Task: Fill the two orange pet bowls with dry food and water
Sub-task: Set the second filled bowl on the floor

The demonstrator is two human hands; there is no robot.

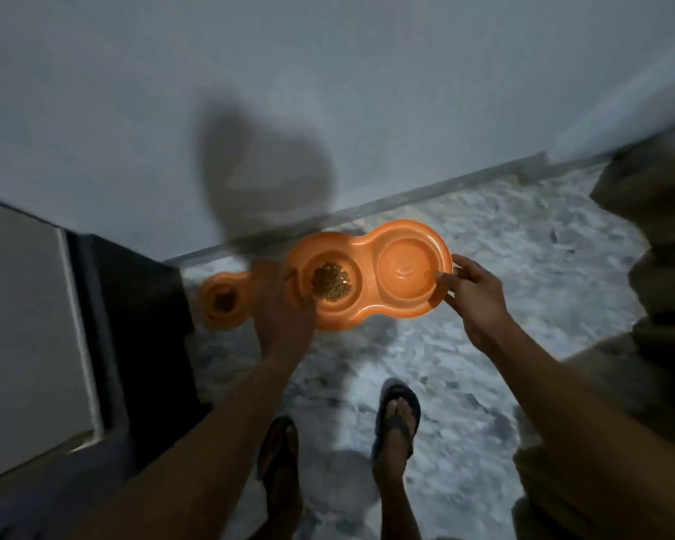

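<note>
An orange double pet bowl (363, 247) is held level in the air above the floor. Its left well holds brown dry food (331, 283). Its right well (406, 271) holds clear water. My left hand (283, 317) grips the left end of the bowl, blurred by motion. My right hand (474, 296) pinches the right rim with thumb on top and fingers beneath. A faint orange image of the bowl (223, 300) shows on the dark glossy surface to the left.
A pale wall (328, 91) stands straight ahead, meeting the speckled stone floor (484, 235) at a skirting line. A dark glossy cabinet side (133, 305) is at left, a brown piece of furniture (659, 228) at right. My sandalled feet (396, 418) stand below.
</note>
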